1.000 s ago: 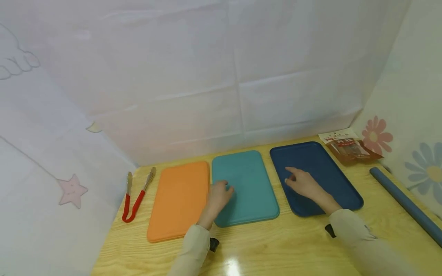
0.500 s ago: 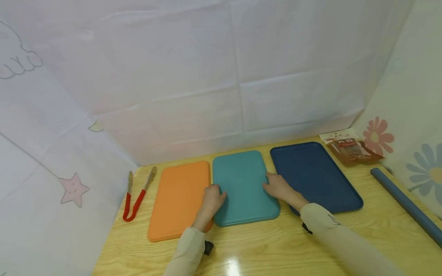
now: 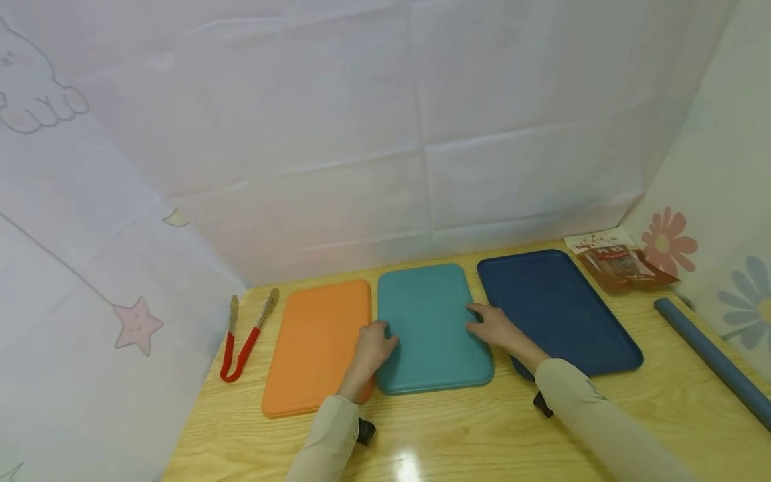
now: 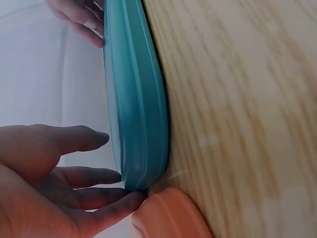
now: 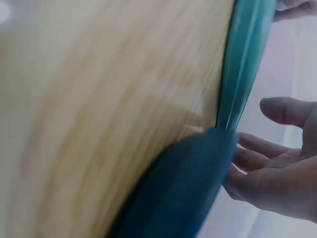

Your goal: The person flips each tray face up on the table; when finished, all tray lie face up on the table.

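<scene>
Midway along the worktop [image 3: 440, 428], nearer its back edge than the viewer, a teal tray [image 3: 430, 321] lay flat between an orange tray [image 3: 319, 341] on the left and a blue tray [image 3: 554, 308] on the right. The left hand [image 3: 372, 347] was at its left edge, fingers spread, the thumb raised apart from them and the fingertips at the tray's side. The right hand [image 3: 496, 328] was at the right edge, thumb likewise well apart from the fingers. Neither hand pinched anything. Judging by this, both hands were placed but a firm hold was not yet made, and the tray was not lifted. Tongs [image 3: 247, 345] by the left edge and a packet [image 3: 623, 264] near the back right corner lay untouched.

Some right fingertips were hidden behind the blue tray's edge, so their contact with the teal one could not be told. Whether the teal tray was one piece or a stack was unclear. The packet's print was unreadable, and the blue-grey roll [image 3: 711, 361] along the right edge was cut off.
</scene>
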`<control>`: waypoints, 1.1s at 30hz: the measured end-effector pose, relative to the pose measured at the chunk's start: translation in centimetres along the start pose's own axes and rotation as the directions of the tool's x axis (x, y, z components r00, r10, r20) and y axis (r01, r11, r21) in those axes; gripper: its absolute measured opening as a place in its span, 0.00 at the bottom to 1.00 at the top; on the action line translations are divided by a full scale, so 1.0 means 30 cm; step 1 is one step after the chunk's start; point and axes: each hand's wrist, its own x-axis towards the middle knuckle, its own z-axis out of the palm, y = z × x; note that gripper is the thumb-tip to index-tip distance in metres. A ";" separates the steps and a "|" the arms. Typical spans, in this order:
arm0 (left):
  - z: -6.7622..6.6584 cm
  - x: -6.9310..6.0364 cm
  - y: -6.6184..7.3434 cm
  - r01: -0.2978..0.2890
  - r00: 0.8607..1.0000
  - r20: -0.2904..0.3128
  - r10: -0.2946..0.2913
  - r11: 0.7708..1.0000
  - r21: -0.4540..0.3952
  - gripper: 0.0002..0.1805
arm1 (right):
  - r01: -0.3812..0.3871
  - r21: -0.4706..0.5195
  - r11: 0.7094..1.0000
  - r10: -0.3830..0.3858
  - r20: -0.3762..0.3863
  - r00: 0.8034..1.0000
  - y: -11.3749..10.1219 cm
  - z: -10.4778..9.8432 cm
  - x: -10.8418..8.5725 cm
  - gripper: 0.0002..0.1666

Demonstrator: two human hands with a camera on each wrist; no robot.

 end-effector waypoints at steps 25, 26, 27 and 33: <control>-0.032 -0.124 0.040 -0.062 0.992 0.108 0.070 0.995 -0.081 0.35 | -0.093 0.581 0.808 0.067 0.066 0.996 -0.043 -0.180 -0.025 0.44; -0.037 -0.143 0.044 -0.069 0.990 0.119 0.079 0.994 -0.091 0.37 | -0.093 0.601 0.794 0.059 0.076 0.995 -0.054 -0.190 -0.028 0.45; -0.040 -0.163 0.047 -0.076 0.988 0.130 0.088 0.992 -0.097 0.39 | -0.093 0.617 0.781 0.051 0.085 0.995 -0.065 -0.199 -0.033 0.45; -0.054 -0.272 0.056 -0.097 0.976 0.175 0.131 0.977 -0.188 0.45 | -0.081 0.652 0.754 0.017 0.105 0.994 -0.127 -0.241 -0.050 0.46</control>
